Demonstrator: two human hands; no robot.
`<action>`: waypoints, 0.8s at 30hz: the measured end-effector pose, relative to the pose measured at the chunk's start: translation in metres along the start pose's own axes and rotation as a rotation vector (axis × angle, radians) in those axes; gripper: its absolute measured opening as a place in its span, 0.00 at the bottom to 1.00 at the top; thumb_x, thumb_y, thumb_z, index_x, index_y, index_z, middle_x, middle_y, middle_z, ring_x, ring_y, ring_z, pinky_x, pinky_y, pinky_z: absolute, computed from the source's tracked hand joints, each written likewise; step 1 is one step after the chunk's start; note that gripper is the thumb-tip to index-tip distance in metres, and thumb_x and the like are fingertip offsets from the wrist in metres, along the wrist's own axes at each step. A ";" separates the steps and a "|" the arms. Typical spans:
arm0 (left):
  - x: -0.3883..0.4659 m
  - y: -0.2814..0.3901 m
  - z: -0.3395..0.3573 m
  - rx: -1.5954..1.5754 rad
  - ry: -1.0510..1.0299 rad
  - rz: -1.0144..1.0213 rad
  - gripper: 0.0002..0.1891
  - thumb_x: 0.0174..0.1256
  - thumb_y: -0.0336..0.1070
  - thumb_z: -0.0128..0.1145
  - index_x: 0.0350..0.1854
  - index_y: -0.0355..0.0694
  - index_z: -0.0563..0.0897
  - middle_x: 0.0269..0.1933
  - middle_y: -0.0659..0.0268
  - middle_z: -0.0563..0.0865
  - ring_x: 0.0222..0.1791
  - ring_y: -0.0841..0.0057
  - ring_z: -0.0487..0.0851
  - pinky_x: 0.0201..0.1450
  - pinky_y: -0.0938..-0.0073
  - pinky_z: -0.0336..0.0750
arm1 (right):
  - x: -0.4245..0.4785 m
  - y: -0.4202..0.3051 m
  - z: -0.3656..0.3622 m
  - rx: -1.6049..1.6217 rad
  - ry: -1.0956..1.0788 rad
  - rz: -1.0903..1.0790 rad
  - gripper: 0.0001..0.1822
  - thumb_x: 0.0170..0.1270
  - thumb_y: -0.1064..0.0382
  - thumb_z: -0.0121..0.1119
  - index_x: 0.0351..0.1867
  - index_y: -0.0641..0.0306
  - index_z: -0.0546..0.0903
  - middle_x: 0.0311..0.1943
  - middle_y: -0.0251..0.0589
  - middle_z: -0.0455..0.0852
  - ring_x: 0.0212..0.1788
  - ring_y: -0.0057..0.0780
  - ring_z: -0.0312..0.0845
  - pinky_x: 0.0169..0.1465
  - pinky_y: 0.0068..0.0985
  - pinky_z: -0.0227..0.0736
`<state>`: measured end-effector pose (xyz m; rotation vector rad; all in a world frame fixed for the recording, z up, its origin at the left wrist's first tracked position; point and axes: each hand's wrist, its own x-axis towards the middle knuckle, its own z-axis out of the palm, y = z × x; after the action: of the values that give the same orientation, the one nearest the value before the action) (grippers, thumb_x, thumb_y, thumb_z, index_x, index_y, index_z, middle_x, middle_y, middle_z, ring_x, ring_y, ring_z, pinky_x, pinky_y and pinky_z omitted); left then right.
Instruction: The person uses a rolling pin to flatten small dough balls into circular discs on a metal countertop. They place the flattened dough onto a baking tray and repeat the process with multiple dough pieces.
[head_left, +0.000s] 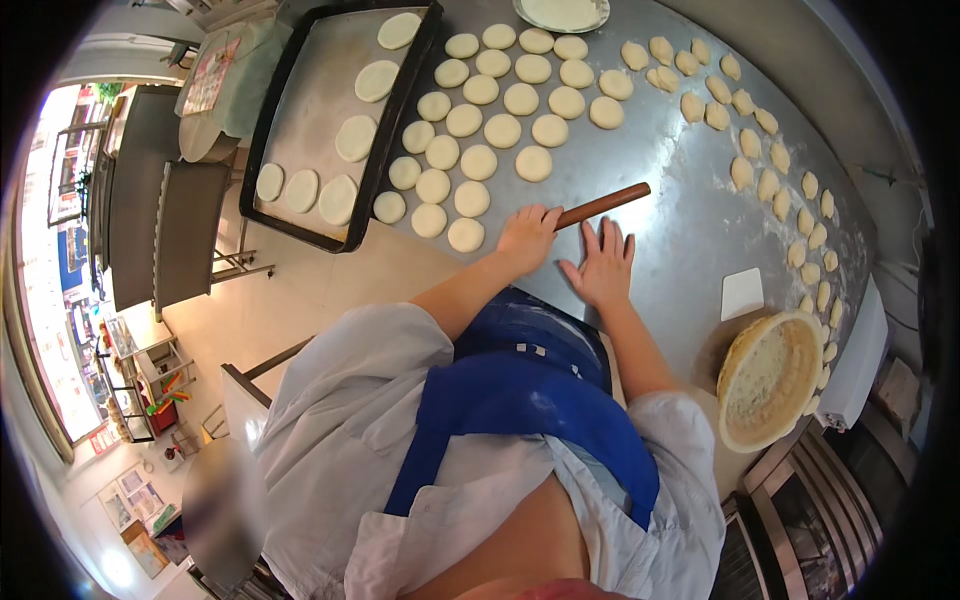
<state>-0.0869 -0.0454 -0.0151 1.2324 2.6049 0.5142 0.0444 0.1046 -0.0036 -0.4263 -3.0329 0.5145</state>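
My left hand (527, 238) is closed around one end of a brown wooden rolling pin (606, 205), which points up and to the right over the steel worktable. My right hand (606, 264) rests palm down on the table just below the pin, fingers spread, with nothing visible in it. Left of and beyond my left hand lie rows of round, smooth dough pieces (472, 199). A black-rimmed baking tray (346, 241) at the left holds several flatter dough discs (338, 200) along its right and near sides.
Small rough dough lumps (767, 184) lie on the floured right side of the steel table (652, 247). A white scraper (742, 294) and a round basket (770, 381) with a pale, floury inside are nearer on the right. A plate of white powder (562, 13) stands at the far edge.
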 end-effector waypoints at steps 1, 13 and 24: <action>-0.002 0.000 0.000 -0.002 -0.007 -0.002 0.27 0.67 0.38 0.64 0.69 0.45 0.76 0.52 0.59 0.80 0.56 0.58 0.80 0.56 0.55 0.76 | 0.005 -0.001 0.002 -0.038 0.035 0.015 0.45 0.57 0.31 0.66 0.73 0.52 0.74 0.76 0.55 0.65 0.80 0.52 0.55 0.79 0.61 0.42; -0.015 -0.008 -0.004 0.012 0.023 -0.085 0.27 0.66 0.38 0.65 0.68 0.45 0.75 0.51 0.57 0.80 0.53 0.54 0.81 0.53 0.53 0.78 | 0.021 -0.003 0.001 -0.071 -0.140 0.105 0.45 0.66 0.30 0.58 0.79 0.51 0.66 0.82 0.54 0.54 0.85 0.47 0.42 0.81 0.62 0.34; 0.010 0.002 -0.001 -0.113 0.048 -0.107 0.20 0.63 0.35 0.67 0.58 0.44 0.80 0.49 0.57 0.81 0.53 0.54 0.81 0.54 0.51 0.78 | 0.015 -0.008 0.009 0.058 0.027 0.076 0.46 0.63 0.36 0.64 0.79 0.51 0.65 0.81 0.56 0.56 0.84 0.51 0.45 0.80 0.64 0.40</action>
<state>-0.0922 -0.0367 -0.0143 1.0517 2.6238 0.6681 0.0268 0.0985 -0.0098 -0.5421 -2.9771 0.5942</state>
